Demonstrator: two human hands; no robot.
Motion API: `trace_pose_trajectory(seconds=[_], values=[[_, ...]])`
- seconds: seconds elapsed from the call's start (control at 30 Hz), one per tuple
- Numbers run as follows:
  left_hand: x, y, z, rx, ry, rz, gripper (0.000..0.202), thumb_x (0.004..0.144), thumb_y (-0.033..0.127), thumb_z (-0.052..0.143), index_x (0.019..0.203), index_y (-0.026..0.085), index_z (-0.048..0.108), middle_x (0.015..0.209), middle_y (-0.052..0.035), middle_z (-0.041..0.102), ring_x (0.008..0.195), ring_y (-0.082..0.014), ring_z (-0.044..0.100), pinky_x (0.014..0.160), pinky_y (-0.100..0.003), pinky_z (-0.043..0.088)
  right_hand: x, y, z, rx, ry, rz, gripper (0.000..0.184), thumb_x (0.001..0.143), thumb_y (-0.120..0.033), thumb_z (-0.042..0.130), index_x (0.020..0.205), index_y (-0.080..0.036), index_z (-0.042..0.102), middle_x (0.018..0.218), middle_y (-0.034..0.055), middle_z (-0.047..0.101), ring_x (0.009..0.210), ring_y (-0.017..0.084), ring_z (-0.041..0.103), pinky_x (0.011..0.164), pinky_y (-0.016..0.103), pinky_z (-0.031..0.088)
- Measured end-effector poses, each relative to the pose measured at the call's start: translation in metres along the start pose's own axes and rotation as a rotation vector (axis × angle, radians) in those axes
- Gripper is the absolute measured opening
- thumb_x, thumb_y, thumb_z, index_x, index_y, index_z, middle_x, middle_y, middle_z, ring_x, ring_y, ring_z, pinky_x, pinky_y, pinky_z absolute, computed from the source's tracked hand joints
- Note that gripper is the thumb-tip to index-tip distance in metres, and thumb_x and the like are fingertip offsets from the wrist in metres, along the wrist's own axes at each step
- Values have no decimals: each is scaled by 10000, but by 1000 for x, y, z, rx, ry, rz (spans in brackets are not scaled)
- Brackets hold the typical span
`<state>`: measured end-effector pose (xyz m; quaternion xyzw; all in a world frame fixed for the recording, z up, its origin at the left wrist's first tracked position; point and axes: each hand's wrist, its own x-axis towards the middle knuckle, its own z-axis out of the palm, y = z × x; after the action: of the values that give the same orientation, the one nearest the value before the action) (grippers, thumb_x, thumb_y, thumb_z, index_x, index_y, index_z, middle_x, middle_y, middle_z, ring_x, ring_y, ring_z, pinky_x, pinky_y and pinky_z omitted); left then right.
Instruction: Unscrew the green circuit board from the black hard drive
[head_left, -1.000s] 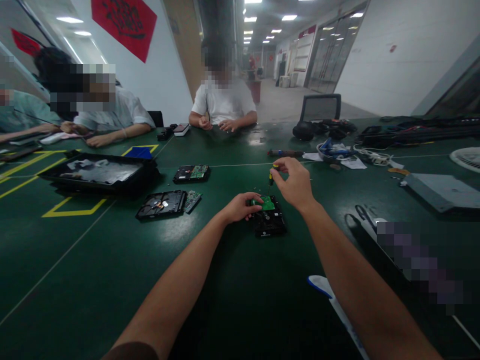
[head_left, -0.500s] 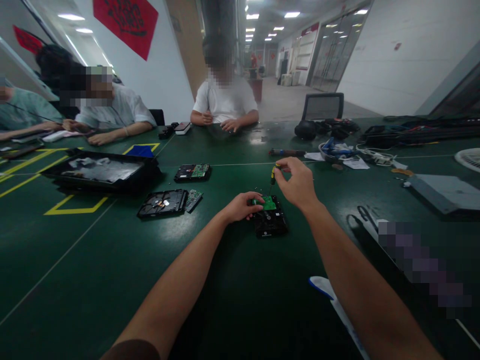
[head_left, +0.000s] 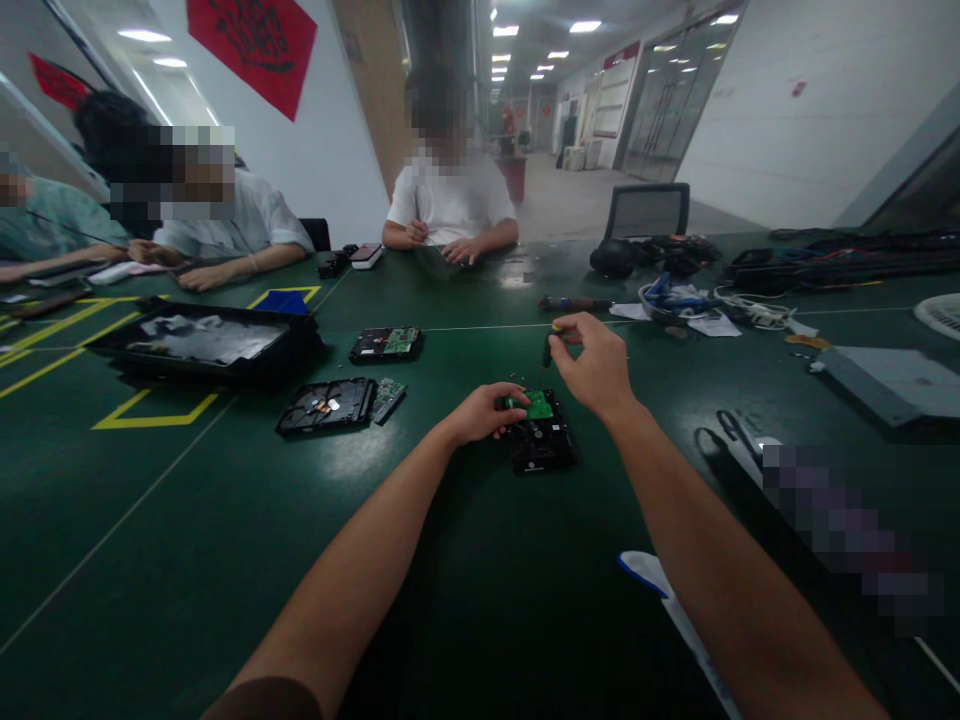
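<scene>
A black hard drive (head_left: pixel 544 445) lies on the green table (head_left: pixel 480 580) in front of me, its green circuit board (head_left: pixel 538 405) facing up. My left hand (head_left: pixel 480 412) rests on the drive's left edge, fingers closed on the board's near corner. My right hand (head_left: pixel 596 370) hovers just above the drive's far end, pinched round a small yellow-and-black screwdriver (head_left: pixel 548 348) held upright, tip down toward the board.
Two more opened drives (head_left: pixel 326 406) (head_left: pixel 385 344) and a loose board (head_left: pixel 386 398) lie to the left, beside a black tray (head_left: pixel 202 345). Tools, cables and scissors (head_left: pixel 739 432) crowd the right side. Other people sit at the far and left edges.
My right hand has shifted the screwdriver slightly, tilting it more upright over the board. My left hand stays on the drive.
</scene>
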<state>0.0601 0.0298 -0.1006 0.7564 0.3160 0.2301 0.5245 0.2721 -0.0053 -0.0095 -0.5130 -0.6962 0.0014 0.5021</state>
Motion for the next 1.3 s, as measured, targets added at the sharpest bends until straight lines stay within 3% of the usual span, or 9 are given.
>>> trace_pose_trajectory(seconds=[0.3, 0.53, 0.8, 1.17, 1.3], values=[[-1, 4, 1, -7, 7, -14, 326, 885, 341, 724, 1151, 160, 674, 1437, -140, 536, 589, -30, 579, 487, -193, 500, 0, -3, -1, -19, -3, -75, 145, 867, -228, 599, 1010, -217, 623, 1031, 92, 675, 928, 252, 646, 855, 439, 542], [-1, 4, 1, 1, 13, -5, 302, 894, 315, 710, 1149, 159, 668, 1471, -141, 509, 579, -25, 576, 482, -201, 511, 0, -1, 0, 18, -30, -26, 201, 856, -210, 598, 1055, -210, 624, 1034, 95, 695, 895, 249, 667, 836, 439, 560], [-2, 1, 0, 13, 16, 11, 293, 892, 294, 711, 1152, 162, 673, 1478, -144, 500, 572, -24, 580, 476, -203, 513, 1, -4, -2, 28, -40, -88, 178, 924, -230, 545, 1059, -211, 660, 1103, 101, 692, 983, 252, 662, 868, 442, 564], [-1, 3, 1, 14, 18, -15, 316, 898, 351, 714, 1152, 166, 670, 1474, -136, 503, 587, -24, 571, 484, -194, 510, 0, 2, -1, -3, -45, -59, 224, 887, -222, 584, 1104, -208, 640, 1088, 101, 699, 943, 256, 670, 884, 461, 550], [-2, 3, 1, 1, 19, -14, 326, 890, 357, 723, 1150, 167, 677, 1462, -136, 513, 581, -25, 571, 484, -196, 506, 0, 0, -2, 1, -37, -80, 201, 886, -233, 593, 1079, -213, 647, 1128, 104, 693, 1018, 268, 657, 898, 457, 545]])
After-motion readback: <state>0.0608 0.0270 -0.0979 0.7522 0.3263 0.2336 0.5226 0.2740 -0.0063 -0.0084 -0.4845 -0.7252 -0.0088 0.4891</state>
